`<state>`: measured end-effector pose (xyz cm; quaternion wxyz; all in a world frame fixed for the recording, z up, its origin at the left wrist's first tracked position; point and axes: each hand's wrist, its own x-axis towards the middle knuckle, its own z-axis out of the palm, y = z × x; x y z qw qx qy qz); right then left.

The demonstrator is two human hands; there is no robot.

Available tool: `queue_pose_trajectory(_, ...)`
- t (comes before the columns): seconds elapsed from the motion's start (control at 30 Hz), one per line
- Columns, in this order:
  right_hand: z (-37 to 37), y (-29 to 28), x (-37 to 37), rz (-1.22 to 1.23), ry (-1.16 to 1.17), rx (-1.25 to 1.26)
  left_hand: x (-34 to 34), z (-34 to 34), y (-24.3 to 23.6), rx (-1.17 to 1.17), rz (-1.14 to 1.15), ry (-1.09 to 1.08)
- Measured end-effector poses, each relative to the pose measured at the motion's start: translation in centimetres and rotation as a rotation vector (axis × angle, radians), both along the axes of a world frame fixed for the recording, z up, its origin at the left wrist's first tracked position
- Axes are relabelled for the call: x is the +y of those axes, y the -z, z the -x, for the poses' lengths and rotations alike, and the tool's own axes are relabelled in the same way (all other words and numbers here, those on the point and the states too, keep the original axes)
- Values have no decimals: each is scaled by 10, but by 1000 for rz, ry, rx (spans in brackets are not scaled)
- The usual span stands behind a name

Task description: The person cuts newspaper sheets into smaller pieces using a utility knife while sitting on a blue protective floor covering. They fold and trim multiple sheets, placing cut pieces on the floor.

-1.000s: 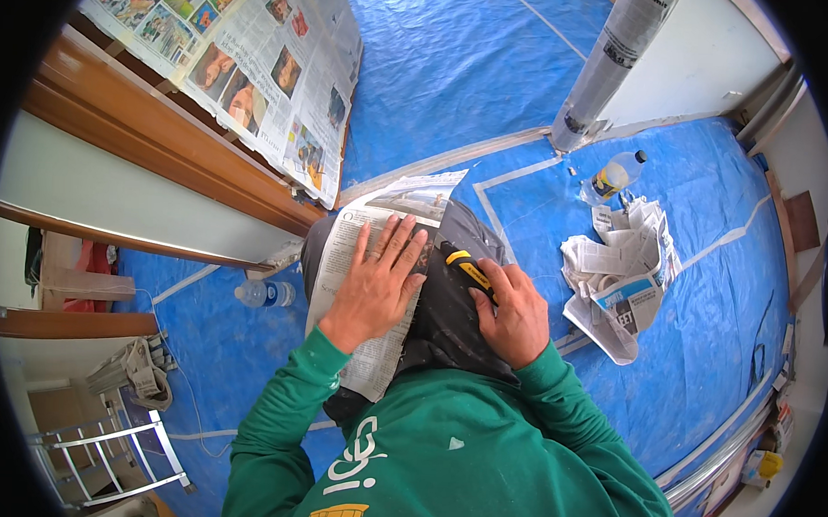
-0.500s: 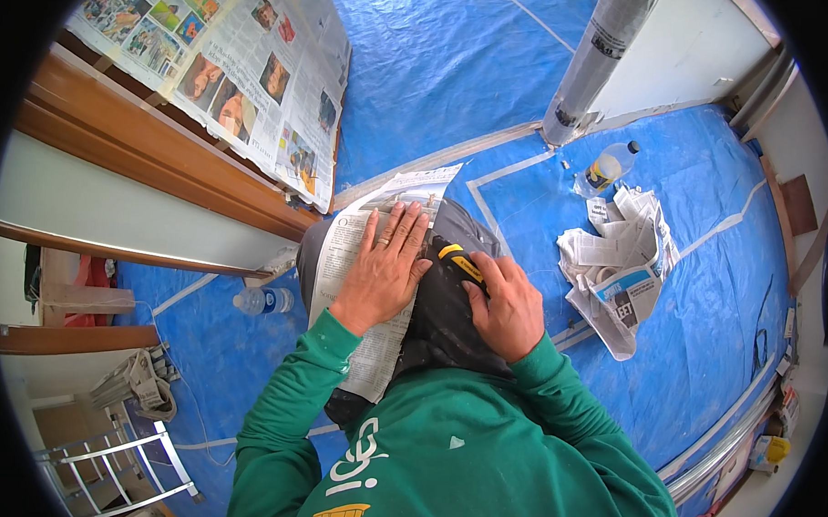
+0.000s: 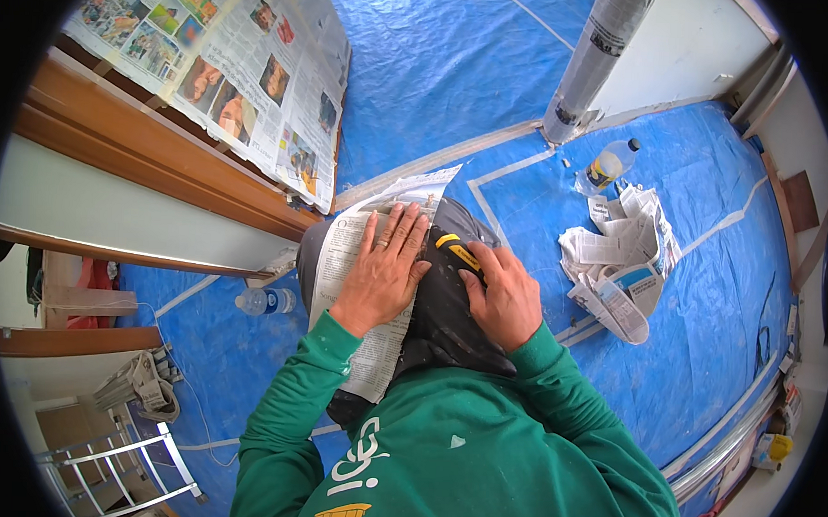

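My left hand (image 3: 384,274) lies flat on a strip of newspaper (image 3: 338,252), pressing it against my dark trousers (image 3: 443,328). Its fingers are stretched out, with a ring on one of them. The strip runs lengthwise over my thigh, its far end reaching past the knee. To the right, my right hand (image 3: 501,298) is closed around a black and yellow utility knife (image 3: 457,251). The knife's front end points toward the strip's right edge, close to my left fingertips. I cannot make out the blade.
Blue sheeting (image 3: 439,68) covers the floor. Crumpled newspaper (image 3: 619,257) and a part-filled bottle (image 3: 609,165) lie at the right. Another clear bottle (image 3: 265,301) lies at the left, near a wooden door frame (image 3: 162,154). A metal ladder (image 3: 120,458) stands at the lower left.
My right hand and the knife have shifted very slightly. The near flap of the crumpled newspaper at the right has moved up a little. My left hand stays on the strip.
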<state>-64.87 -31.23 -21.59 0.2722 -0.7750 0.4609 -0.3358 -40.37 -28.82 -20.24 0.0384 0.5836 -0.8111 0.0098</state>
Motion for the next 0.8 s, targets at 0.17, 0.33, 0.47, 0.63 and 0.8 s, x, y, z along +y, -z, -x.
queue_pose_trajectory(0.17, 8, 4, -4, 7, 13, -13, 2, -2, 0, 9, 1, 0)
queue_pose_trajectory(0.33, 17, 5, -3, 19, 7, 10, 2, -1, 2, 17, -8, 1)
queue_pose_trajectory(0.47, 14, 3, -4, 13, 9, 10, 2, -1, 1, 32, -1, 6)
queue_pose_trajectory(0.63, 11, -1, -10, 24, -1, 0, 4, 0, -2, 21, -5, 1)
queue_pose_trajectory(0.8, 16, -4, -8, -5, -16, 32, 12, 8, -9, 49, 15, -23)
